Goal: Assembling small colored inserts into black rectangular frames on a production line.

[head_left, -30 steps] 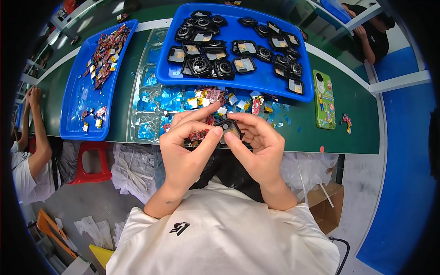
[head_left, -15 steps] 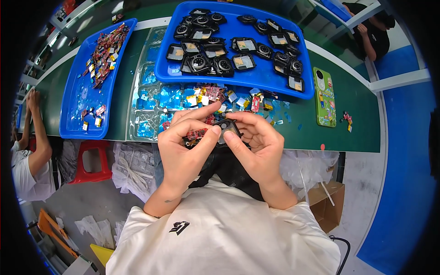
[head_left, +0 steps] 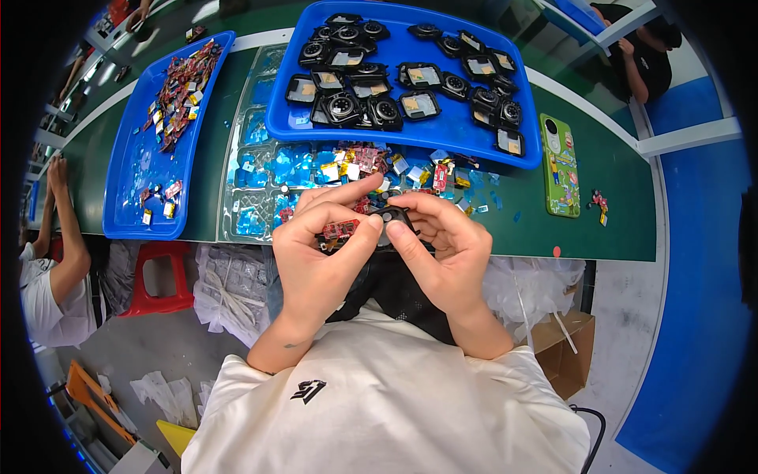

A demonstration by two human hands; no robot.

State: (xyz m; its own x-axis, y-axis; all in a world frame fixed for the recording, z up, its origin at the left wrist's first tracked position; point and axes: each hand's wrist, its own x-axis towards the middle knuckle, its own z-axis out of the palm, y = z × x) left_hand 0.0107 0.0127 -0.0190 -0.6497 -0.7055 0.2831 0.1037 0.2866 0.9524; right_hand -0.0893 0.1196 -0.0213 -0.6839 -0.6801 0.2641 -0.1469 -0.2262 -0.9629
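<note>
Black plastic in hand: a small watch-like case (head_left: 401,213), held up near the front edge of the green worktop (head_left: 620,235), between both hands. Left hand (head_left: 312,249) pinches its near-left side between thumb and index; the other fingers stand out loosely, probably to keep the view clear. Right hand (head_left: 450,249) grips the opposite side, thumb across the face, fingers curled behind. Two-sided hold likely steadies so small a part.

A red circuit board (head_left: 341,230) shows in the gap of the left thumb and index; cannot tell if it is gripped or merely lies beyond.

Large blue tray (head_left: 442,147) directly ahead bears many similar black cases, some face up, some back up; within easy reach, it seems. Its near side overhangs a clear compartment tray (head_left: 234,193) strewn with blue film scraps. Left: narrower blue tray (head_left: 130,178) with boards and batteries heaped, apparently kept apart by kind.
</note>
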